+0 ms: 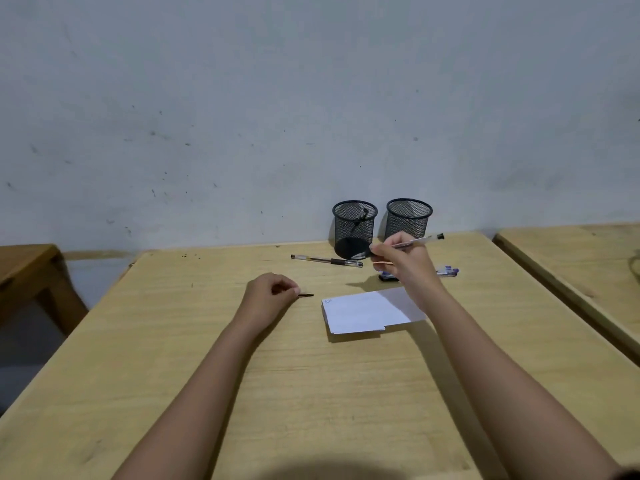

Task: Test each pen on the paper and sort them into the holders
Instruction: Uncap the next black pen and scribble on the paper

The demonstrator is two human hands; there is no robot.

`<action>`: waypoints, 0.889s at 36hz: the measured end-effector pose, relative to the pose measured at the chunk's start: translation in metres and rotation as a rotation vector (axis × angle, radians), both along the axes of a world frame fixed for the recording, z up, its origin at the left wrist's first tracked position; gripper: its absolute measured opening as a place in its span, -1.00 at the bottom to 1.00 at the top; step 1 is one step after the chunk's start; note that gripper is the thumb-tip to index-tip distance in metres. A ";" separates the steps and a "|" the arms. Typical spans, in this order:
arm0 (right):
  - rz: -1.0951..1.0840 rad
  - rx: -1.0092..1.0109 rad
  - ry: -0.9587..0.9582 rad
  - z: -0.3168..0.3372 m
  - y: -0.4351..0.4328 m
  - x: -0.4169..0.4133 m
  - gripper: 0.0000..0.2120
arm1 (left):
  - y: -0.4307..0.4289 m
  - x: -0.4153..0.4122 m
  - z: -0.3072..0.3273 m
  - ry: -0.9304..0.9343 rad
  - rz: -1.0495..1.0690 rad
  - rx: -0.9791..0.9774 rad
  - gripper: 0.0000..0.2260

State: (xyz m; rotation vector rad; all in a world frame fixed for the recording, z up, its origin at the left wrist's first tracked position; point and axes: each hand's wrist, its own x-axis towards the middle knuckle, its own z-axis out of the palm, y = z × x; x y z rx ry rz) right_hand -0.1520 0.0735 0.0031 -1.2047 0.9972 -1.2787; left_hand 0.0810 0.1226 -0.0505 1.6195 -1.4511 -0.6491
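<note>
Head view, right hand [403, 263] gripping clear pen [419, 241], left hand [268, 294] curled round mostly hidden dark item [307, 295]

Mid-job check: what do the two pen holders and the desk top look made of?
The left holder and right holder look like black wire mesh, probably painted metal. The weave is fine and see-through, with a solid rim band and a matte finish. The desk top is pale wood or a wood-look laminate, with faint grain lines and a low sheen. I cannot tell which.

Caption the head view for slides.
Right hand holds a pen by two mesh holders; left hand pinches a dark piece beside the paper.
</note>
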 end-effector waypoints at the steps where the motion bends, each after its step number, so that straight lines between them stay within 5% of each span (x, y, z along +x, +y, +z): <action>1: -0.001 0.005 0.015 -0.001 0.000 0.003 -0.75 | -0.001 0.000 0.000 -0.033 0.001 -0.001 -0.96; 8: 0.106 0.037 0.014 -0.002 0.008 0.016 -0.89 | -0.010 -0.004 0.004 -0.214 -0.006 -0.004 -0.87; 19: 0.059 0.057 0.118 -0.011 0.006 0.036 -0.91 | 0.002 -0.020 0.013 -0.258 -0.016 -0.100 -0.66; 27: 0.085 0.159 -0.079 -0.023 0.012 0.043 -0.86 | 0.043 -0.043 0.004 -0.411 -0.210 -0.057 -0.51; 32: 0.027 0.120 0.055 -0.027 0.015 0.043 -0.85 | 0.054 -0.043 -0.008 -0.447 -0.252 0.006 -0.44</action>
